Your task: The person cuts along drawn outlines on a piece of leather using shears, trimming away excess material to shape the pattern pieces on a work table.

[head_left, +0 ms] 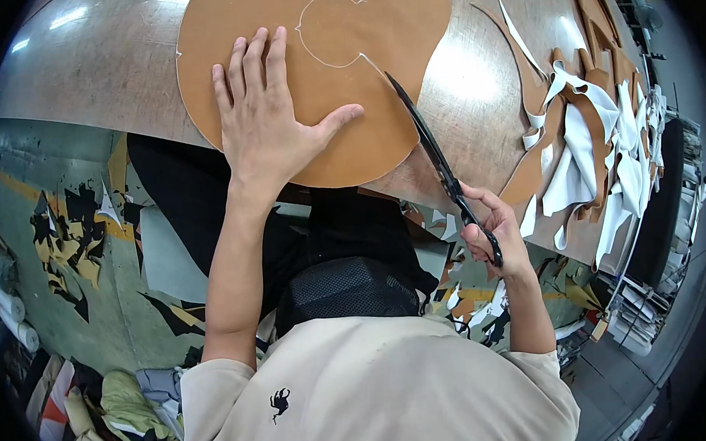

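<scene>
My left hand (262, 117) lies flat, fingers spread, on a large rounded piece of tan leather-like material (380, 138). A thin pale line traces a round shape on it, with a cut or line running from that shape toward the lower right. In my right hand (495, 232) is a pair of long black scissors (432, 151), gripped by the handles. Their blades point up and left, with the tip at the lower end of the line. The blades look closed or nearly so. Part of the tan piece overhangs the table's near edge.
The wooden table (102, 82) spans the top of the view. Tan and white offcuts (583, 142) are heaped at its right end. More scraps (71, 238) litter the green floor at left. Rolls of material (10, 298) and folded cloth (134, 408) lie at lower left.
</scene>
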`<action>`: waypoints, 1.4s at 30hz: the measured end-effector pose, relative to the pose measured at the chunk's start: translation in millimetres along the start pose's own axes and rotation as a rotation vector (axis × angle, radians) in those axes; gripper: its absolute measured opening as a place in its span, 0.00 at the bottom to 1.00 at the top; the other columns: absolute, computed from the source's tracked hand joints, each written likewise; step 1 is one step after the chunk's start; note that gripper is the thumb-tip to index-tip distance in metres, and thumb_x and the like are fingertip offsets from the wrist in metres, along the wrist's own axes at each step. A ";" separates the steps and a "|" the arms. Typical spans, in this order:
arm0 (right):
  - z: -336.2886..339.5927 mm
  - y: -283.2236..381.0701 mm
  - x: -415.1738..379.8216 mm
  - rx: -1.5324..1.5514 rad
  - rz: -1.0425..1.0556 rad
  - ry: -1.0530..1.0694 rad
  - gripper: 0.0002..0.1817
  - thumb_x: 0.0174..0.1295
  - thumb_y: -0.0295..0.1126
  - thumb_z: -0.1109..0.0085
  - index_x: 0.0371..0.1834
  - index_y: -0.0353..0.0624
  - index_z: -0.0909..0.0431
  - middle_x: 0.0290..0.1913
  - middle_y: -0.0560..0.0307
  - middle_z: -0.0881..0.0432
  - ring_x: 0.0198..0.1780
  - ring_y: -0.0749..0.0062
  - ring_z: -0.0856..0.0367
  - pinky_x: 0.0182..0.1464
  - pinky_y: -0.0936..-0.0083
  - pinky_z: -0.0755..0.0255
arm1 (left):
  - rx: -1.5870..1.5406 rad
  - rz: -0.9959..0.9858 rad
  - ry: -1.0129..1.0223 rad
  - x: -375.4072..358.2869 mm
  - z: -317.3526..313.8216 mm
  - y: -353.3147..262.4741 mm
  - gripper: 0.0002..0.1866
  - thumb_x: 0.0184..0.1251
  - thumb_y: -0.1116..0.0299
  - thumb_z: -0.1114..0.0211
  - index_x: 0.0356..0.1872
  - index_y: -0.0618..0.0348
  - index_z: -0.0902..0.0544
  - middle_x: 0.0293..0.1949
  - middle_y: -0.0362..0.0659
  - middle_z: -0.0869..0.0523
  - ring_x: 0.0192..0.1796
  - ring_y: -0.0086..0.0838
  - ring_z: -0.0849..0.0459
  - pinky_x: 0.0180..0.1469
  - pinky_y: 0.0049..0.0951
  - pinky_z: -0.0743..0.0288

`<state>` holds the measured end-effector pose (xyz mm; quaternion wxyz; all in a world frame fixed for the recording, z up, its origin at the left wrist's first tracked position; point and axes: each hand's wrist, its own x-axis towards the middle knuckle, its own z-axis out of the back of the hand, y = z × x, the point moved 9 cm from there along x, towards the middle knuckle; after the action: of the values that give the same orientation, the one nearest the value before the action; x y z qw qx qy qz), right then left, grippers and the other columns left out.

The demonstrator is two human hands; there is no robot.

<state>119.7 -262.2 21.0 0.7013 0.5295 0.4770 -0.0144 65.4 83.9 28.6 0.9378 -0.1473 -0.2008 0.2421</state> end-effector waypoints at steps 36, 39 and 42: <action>-1.9 10.2 19.1 -0.029 -0.022 0.071 0.45 0.63 0.45 0.19 0.81 0.49 0.33 0.24 0.73 0.26 0.19 0.91 0.37 0.20 0.86 0.50 | -0.012 -0.023 0.010 -0.8 -1.9 0.1 0.68 0.49 0.15 0.33 0.83 0.54 0.38 0.79 0.50 0.32 0.85 0.46 0.41 0.87 0.58 0.57; -2.4 13.5 17.9 -0.039 -0.031 0.035 0.48 0.56 0.50 0.15 0.79 0.47 0.28 0.22 0.73 0.26 0.18 0.90 0.37 0.20 0.85 0.50 | -0.002 -0.019 0.000 -1.2 -3.4 1.4 0.68 0.47 0.14 0.32 0.83 0.52 0.37 0.79 0.47 0.32 0.85 0.44 0.41 0.87 0.57 0.56; -2.6 16.2 17.0 -0.061 -0.010 0.039 0.48 0.56 0.50 0.15 0.78 0.46 0.27 0.22 0.74 0.27 0.18 0.90 0.37 0.20 0.85 0.50 | -0.003 -0.022 -0.002 -1.3 -2.4 1.1 0.69 0.46 0.14 0.31 0.83 0.52 0.37 0.79 0.48 0.32 0.85 0.44 0.40 0.87 0.58 0.56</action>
<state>135.7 -244.9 21.2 0.7077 0.5057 0.4934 0.0071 65.0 83.7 25.6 0.9399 -0.1465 -0.2035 0.2317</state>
